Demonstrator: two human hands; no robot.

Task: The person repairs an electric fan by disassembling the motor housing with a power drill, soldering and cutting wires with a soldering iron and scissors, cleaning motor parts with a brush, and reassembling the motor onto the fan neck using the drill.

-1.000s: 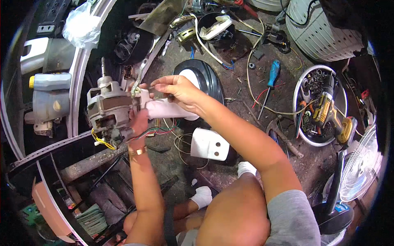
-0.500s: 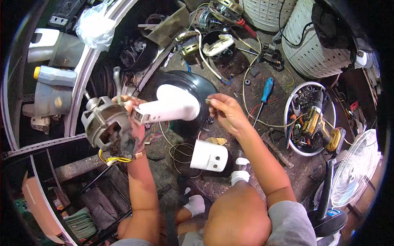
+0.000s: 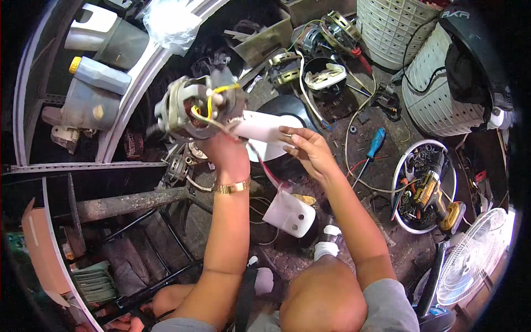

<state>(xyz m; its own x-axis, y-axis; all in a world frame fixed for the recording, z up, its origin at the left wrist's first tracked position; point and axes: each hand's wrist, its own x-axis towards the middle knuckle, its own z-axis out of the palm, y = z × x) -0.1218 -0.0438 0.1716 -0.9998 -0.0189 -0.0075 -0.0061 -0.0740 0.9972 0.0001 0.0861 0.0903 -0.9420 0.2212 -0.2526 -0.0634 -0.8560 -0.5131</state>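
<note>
My left hand (image 3: 225,155) is closed around a metal fan motor (image 3: 182,113) with yellow wires and lifts it beside a white fan-stand neck (image 3: 263,126). The motor is smeared by motion, and most of my left fingers are behind it. The neck rises from a round black base (image 3: 301,108) on the floor. At the neck's near side my right hand (image 3: 312,152) pinches a small, thin metal piece, too small to name. Below the hands stands a white plastic cover (image 3: 290,214) with two dark holes.
A blue-handled screwdriver (image 3: 376,143) lies on the floor at right. Beyond it is a metal bowl (image 3: 454,182) with a yellow cordless drill (image 3: 428,188) and loose hardware. Several fan motors, white perforated baskets (image 3: 392,33), cables and a fan grille (image 3: 473,257) surround the area.
My left hand has turned the motor over and moved it right, with its yellow wires now on top. My right hand stays by the neck, still pinching. The camera view has shifted.
</note>
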